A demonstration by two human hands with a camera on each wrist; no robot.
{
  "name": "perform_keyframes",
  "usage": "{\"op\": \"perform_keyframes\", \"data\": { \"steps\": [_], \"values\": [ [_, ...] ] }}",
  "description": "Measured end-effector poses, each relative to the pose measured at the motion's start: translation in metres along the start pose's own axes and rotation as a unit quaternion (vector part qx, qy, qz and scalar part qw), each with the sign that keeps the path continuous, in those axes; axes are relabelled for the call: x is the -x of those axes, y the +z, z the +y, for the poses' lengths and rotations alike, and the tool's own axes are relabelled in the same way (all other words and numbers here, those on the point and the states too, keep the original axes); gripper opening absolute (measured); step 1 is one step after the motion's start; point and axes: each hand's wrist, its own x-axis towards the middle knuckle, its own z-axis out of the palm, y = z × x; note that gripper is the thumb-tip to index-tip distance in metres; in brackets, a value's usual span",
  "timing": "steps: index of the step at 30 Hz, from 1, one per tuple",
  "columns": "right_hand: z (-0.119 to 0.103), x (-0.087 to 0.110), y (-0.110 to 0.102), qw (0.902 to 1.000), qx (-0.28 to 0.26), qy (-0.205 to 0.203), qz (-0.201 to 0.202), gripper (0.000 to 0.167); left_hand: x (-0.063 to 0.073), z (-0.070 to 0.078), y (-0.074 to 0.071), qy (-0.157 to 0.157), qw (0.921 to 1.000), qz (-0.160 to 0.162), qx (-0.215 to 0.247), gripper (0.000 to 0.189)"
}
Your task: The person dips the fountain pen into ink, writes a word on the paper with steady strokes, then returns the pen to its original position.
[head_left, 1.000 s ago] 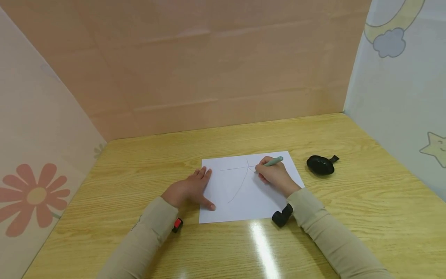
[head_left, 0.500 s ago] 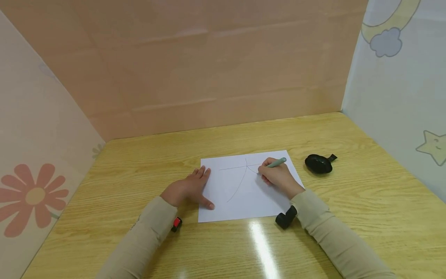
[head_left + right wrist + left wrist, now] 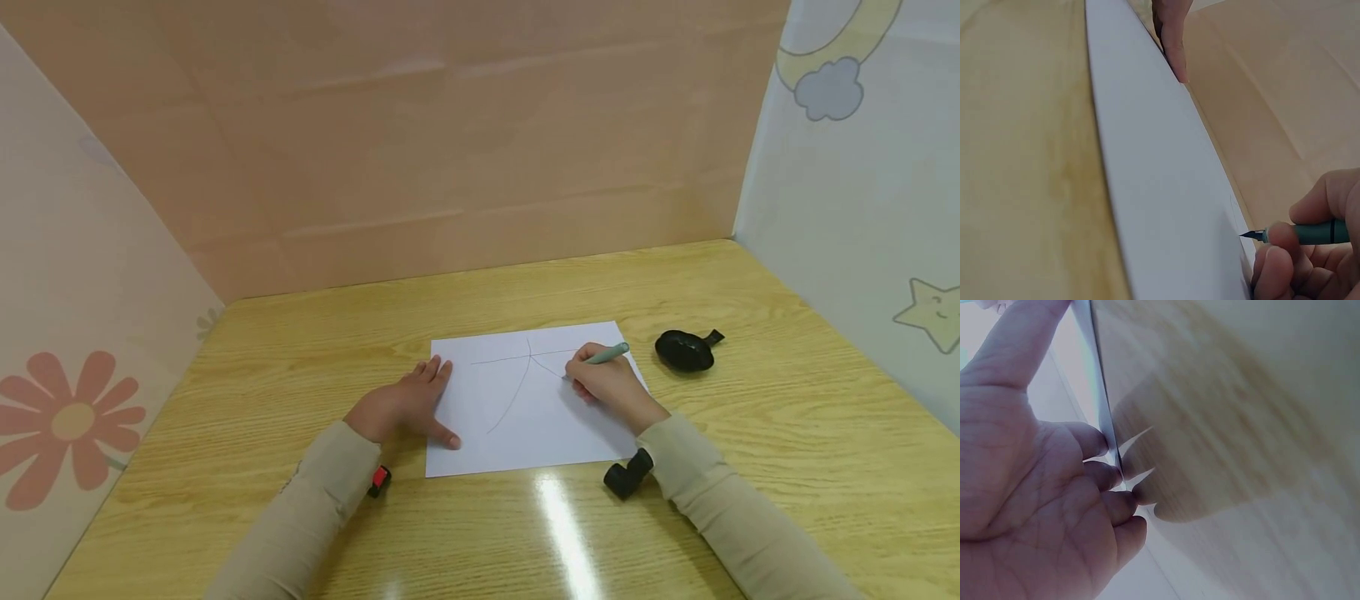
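A white sheet of paper (image 3: 480, 408) lies on the wooden table, bearing a thin near-level line, a long stroke curving down to the left and a shorter stroke slanting down to the right. My right hand (image 3: 609, 383) pinches a green fountain pen (image 3: 609, 353) above the right part of the sheet. In the right wrist view its dark nib (image 3: 1251, 235) meets or nearly meets the paper. My left hand (image 3: 408, 407) rests with spread fingers on the sheet's left edge; the left wrist view shows its palm (image 3: 1029, 487) and fingertips along that edge.
A glossy black rounded object (image 3: 684, 351) with a small tab lies right of the paper on the table (image 3: 480, 533). Black camera gear (image 3: 628, 474) sits at the right wrist, and a red and black piece (image 3: 379, 480) shows by the left sleeve. Printed walls enclose the table.
My right hand has moved right and slightly down with the fountain pen, and the slanting stroke on the paper has grown longer. The left hand stays in place on the sheet.
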Motion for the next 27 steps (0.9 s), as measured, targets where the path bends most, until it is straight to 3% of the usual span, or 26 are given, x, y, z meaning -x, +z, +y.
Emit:
{"op": "perform_keyframes", "data": {
  "steps": [18, 27],
  "values": [
    [0.009, 0.010, -0.013, 0.9998, 0.006, 0.019, 0.000, 0.011, -0.001, 0.000, -0.001, 0.003, 1.0000, 0.002, 0.000, 0.117],
    [0.014, 0.019, -0.019, 0.9999, -0.004, 0.002, -0.010, 0.011, -0.001, -0.002, 0.000, 0.011, 0.9996, -0.001, 0.025, 0.117]
  ]
}}
